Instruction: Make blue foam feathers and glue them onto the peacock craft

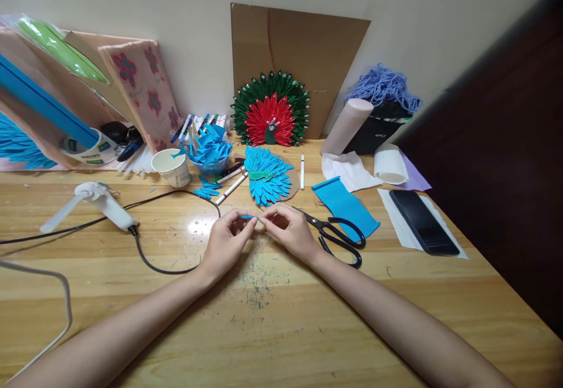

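A small blue paper strip (pixel 250 217) is pinched between both hands just above the scuffed wooden tabletop (pixel 281 317). The left hand (pixel 226 240) is closed on its left end with thumb and fingertips; the right hand (pixel 288 231) is closed on its right end. The two sets of fingertips nearly touch. The piece is mostly hidden; only a sliver of blue shows.

Step in hand, as judged: one small petal is being folded or creased to match the ones already made. Just beyond the hands lies a half-covered cardboard disc with blue paper petals and a green centre piece (pixel 269 181). Loose folded blue petals (pixel 206 190) sit to its left, and a clear bowl of blue pieces (pixel 210 152) behind those.

Next move, as judged: a tight crease is needed, with the edges kept aligned.

Nearby: black-handled scissors (pixel 338 237) beside the right wrist, a blue paper sheet (pixel 345 205) behind them, a white glue gun (pixel 103 202) well to the left.
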Tool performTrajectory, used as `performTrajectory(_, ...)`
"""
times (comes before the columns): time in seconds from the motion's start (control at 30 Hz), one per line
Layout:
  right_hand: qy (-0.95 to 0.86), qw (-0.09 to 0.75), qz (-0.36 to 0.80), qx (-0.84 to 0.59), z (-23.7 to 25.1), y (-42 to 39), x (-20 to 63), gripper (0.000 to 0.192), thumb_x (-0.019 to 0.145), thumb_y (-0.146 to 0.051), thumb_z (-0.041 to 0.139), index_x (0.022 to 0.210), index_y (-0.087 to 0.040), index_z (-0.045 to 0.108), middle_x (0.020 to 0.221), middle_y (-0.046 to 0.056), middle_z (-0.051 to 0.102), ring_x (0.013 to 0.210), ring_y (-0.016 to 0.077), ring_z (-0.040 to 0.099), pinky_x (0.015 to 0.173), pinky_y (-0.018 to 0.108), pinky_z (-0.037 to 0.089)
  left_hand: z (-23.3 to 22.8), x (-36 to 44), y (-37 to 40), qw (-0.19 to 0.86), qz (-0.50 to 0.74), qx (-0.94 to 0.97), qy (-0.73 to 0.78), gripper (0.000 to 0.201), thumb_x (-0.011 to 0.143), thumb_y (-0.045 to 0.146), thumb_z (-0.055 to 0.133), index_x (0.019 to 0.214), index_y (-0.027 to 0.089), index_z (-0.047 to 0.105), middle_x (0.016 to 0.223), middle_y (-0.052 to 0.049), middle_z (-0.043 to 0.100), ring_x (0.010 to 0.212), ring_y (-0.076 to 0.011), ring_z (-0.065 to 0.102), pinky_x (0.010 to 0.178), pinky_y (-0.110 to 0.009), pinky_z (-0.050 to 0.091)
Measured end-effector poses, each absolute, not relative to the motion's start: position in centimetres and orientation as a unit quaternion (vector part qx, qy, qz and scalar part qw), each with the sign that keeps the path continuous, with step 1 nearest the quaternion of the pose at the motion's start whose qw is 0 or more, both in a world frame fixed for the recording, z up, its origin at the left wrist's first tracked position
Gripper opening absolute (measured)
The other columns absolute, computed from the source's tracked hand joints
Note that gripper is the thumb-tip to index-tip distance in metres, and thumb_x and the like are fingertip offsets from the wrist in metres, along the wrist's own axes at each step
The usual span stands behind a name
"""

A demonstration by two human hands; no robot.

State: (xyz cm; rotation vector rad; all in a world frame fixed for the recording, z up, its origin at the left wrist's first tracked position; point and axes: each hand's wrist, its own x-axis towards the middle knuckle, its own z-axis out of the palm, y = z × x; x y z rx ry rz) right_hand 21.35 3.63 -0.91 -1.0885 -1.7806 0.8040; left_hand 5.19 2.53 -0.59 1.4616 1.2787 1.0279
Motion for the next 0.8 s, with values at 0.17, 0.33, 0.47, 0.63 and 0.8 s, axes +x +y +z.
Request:
performTrajectory(0.17,-0.767,0.395,0.274,-0.425,-0.58,3.63,21.26,0.009,0.085,-0.022,0.051,0.077,-0.019,0.054,0.073,0.002,0.057,0.072,0.0153,0.052,0.067,0.028,0.042,-0.57,5.21,2.43,0.418,0.410,0.621,0.521,0.021,0.078,0.033,0.057,0.085,0.014,0.060,0.072,-0.004,0.065,0.058,-0.0128,0.057,0.053,-0.022,0.042)
performTrajectory(0.33,-0.784,0.386,0.250,-0.417,-0.70,3.54,21.17,0.008,0.086,-0.019,0.047,0.079,-0.019,0.050,0.077,0.003,0.055,0.076,0.0166,0.050,0.068,0.029,0.040,-0.54,5.24,2.52,0.445,0.409,0.603,0.521,0.022,0.077,0.035,0.057,0.084,0.014,0.060,0.071,-0.004,0.065,0.058,-0.0130,0.057,0.053,-0.022,0.042)
performTrajectory(0.47,-0.792,0.388,0.211,-0.422,-0.98,3.47,21.11,0.009,0.086,-0.017,0.043,0.080,-0.020,0.049,0.079,0.005,0.055,0.078,0.0184,0.048,0.075,0.033,0.039,-0.67,5.35,2.77,0.489,0.405,0.581,0.509,0.027,0.077,0.039,0.057,0.087,0.014,0.060,0.075,-0.005,0.066,0.060,-0.0135,0.057,0.056,-0.024,0.044)
performTrajectory(0.63,-0.787,0.394,0.185,-0.437,-1.03,3.45,21.13,0.012,0.087,-0.014,0.040,0.080,-0.020,0.048,0.081,0.006,0.054,0.080,0.0202,0.047,0.074,0.034,0.039,-0.53,5.37,2.86,0.501,0.401,0.582,0.500,0.030,0.079,0.043,0.054,0.085,0.014,0.061,0.074,-0.004,0.064,0.066,-0.0143,0.058,0.061,-0.025,0.045)
performTrajectory(0.8,-0.778,0.408,0.163,-0.449,-0.91,3.37,21.22,0.012,0.088,-0.018,0.043,0.080,-0.020,0.051,0.079,0.006,0.055,0.080,0.0212,0.047,0.072,0.034,0.039,-0.43,5.28,2.80,0.498,0.419,0.566,0.507,0.039,0.082,0.048,0.046,0.066,0.014,0.058,0.060,-0.001,0.058,0.059,-0.0132,0.054,0.059,-0.024,0.043)
